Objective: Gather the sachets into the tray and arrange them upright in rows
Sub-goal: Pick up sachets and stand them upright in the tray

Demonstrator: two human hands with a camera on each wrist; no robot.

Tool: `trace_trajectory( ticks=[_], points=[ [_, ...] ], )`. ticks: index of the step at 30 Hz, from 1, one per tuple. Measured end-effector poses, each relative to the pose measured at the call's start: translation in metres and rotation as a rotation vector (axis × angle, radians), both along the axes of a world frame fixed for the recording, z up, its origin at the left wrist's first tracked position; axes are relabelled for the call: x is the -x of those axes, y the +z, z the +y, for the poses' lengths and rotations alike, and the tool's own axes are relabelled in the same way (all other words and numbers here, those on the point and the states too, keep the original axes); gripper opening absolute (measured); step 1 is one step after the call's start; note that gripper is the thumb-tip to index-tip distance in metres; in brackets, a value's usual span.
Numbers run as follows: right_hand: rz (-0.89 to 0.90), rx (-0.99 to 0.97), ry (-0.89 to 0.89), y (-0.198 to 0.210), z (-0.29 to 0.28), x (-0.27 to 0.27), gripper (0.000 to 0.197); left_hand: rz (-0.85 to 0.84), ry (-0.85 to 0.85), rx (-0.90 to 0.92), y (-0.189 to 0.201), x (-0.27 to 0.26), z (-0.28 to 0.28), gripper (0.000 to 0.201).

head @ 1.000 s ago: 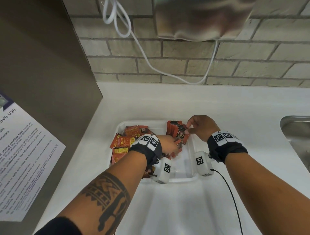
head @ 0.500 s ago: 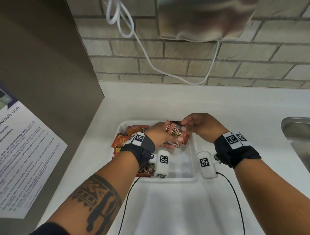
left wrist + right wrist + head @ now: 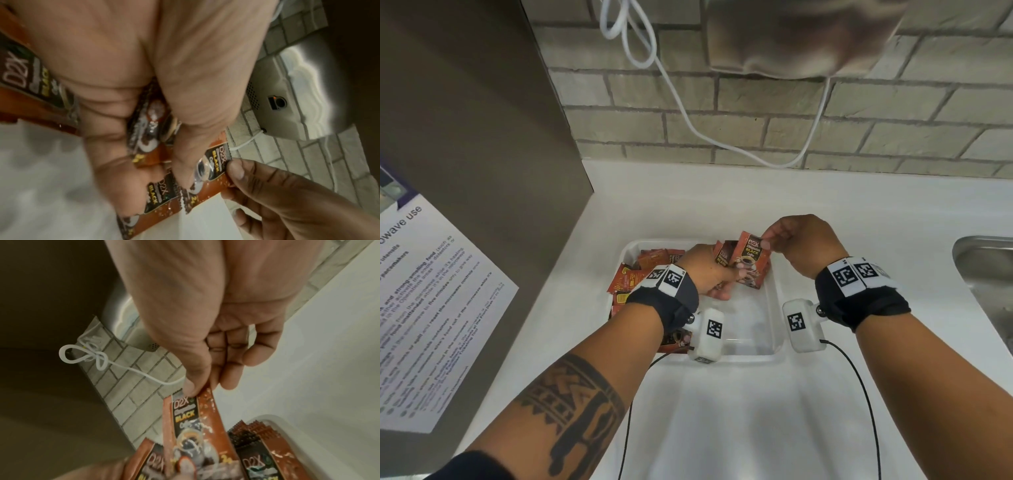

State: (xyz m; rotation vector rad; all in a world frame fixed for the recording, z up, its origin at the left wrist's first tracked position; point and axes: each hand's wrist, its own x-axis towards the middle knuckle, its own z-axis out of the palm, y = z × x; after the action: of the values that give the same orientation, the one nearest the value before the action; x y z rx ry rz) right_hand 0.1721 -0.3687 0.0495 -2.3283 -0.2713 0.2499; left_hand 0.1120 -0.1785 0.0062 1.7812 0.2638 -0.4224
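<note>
A clear plastic tray sits on the white counter. Loose orange and brown sachets lie heaped in its left half. My left hand grips a small bunch of brown coffee sachets above the tray. My right hand pinches the top edge of one brown sachet of that bunch between thumb and forefinger. In the right wrist view, a few sachets stand in a row against the tray's far right wall.
A steel sink lies at the right edge. A tall brown panel with a paper notice stands on the left. A white cable and a metal wall unit hang on the brick wall behind.
Both hands have lifted a bunch of brown sachets up out of the tray's far right corner. The right hand now pinches one sachet's top edge and draws it upward.
</note>
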Motion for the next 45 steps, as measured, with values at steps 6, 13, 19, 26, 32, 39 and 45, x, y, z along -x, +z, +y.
trace_trajectory(
  ticks=[6,13,19,26,32,39,45],
  points=[
    [0.023,0.247,0.025,-0.013,-0.001,0.001,0.004,0.241,-0.139,-0.307,-0.013,0.003,-0.008,0.032],
    [0.081,0.383,0.086,-0.028,0.01,0.002,0.004,0.214,-0.384,-0.411,-0.016,-0.004,-0.039,0.036],
    [0.079,0.412,0.119,-0.024,0.013,-0.003,0.015,0.207,-0.446,-0.493,-0.016,-0.012,-0.053,0.034],
    [0.057,0.345,0.066,-0.028,0.013,-0.006,0.021,0.216,-0.456,-0.499,-0.018,-0.016,-0.05,0.033],
    [0.055,0.385,0.095,-0.029,0.01,-0.004,0.01,0.178,-0.469,-0.574,-0.016,-0.015,-0.045,0.044],
    [0.044,0.355,0.047,-0.03,0.01,-0.005,0.011,0.137,-0.503,-0.682,-0.014,-0.016,-0.044,0.049],
    [0.035,0.377,0.064,-0.03,0.012,-0.004,0.01,0.12,-0.504,-0.653,-0.014,-0.014,-0.043,0.049]
  ],
)
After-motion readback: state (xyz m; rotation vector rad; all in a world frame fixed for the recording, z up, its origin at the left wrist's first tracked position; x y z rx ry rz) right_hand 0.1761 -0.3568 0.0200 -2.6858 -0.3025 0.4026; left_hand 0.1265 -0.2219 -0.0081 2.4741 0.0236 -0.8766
